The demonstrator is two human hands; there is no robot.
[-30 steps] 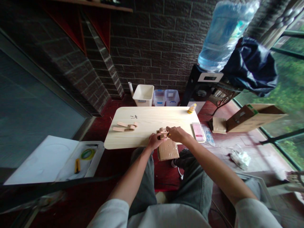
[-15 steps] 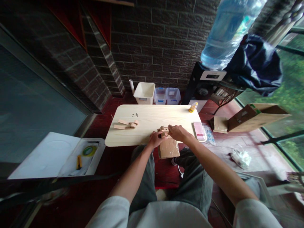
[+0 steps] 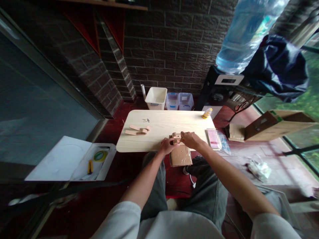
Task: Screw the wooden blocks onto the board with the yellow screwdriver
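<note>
Left hand (image 3: 166,146) and right hand (image 3: 191,140) at a small wooden piece (image 3: 176,136)

Head view: the wooden piece sits between the two hands, near the close edge of the pale tabletop (image 3: 171,119) and a little right of its middle. It lies just beyond the left hand's fingertips and just left of the right hand's knuckles.

The left hand is closed on the near left part of the piece, thumb and fingers clamped on the wood. The right hand is curled at the piece's right side, its fingers drawn together — whether anything is pinched inside them is too small to tell.

A brown cardboard block (image 3: 180,156) lies at the near side of the hands and juts out past the near edge of the tabletop.

Well to the left on the tabletop lie two wooden parts (image 3: 137,130), side by side, each with a rounded right end. Beyond them is a small scatter of dark hardware (image 3: 146,120). At the far right corner stands a small yellow-and-clear bottle (image 3: 207,113); nearer, by the right edge, lies a flat pink item (image 3: 213,138), partly blurred out. Left of the tabletop, an open white case (image 3: 59,159) holds a yellow-and-black tool (image 3: 90,167) and a green coil (image 3: 99,155).
</note>
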